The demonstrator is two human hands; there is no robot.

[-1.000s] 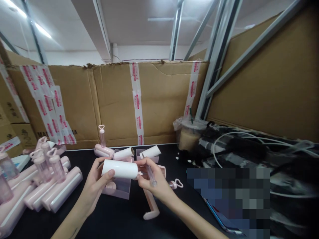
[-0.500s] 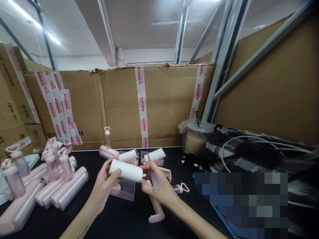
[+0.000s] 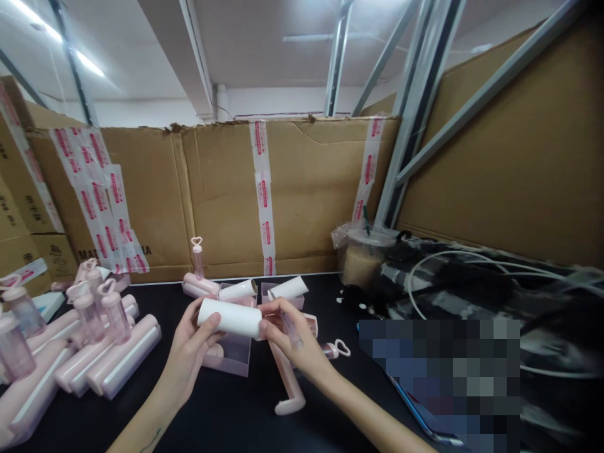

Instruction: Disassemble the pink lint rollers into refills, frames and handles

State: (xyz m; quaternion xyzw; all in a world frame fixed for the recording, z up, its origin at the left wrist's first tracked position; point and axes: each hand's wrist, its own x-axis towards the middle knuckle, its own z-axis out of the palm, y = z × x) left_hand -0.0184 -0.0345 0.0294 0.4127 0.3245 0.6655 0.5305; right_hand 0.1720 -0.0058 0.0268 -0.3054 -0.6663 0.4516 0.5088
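Note:
A white lint roller refill roll (image 3: pixel 229 317) lies sideways between my two hands, above the black table. My left hand (image 3: pixel 189 336) grips its left end, thumb across the front. With thumb and forefinger, my right hand (image 3: pixel 302 346) pinches the right end. A slim pointed tool with a clear handle (image 3: pixel 292 330) also sits in my right hand; its exact kind is unclear. Below the hands are a see-through pinkish cover (image 3: pixel 238 360) and a pale pink roller frame (image 3: pixel 289 384). Two more white rolls, a left one (image 3: pixel 236 290) and a right one (image 3: pixel 290 288), lie behind.
Several pink lint rollers (image 3: pixel 127 358) with heart-shaped loops crowd the left side. Another lint roller (image 3: pixel 198 261) stands at the back. On the right are an iced drink cup (image 3: pixel 361 264), tangled white cable (image 3: pixel 418 270) and a blue-edged, blurred-out object (image 3: pixel 410 402). Cardboard (image 3: pixel 221 201) walls the back.
The whole view has shifted slightly, so everything appears a little further left. Both hands keep hold of the roll, with little change in grip.

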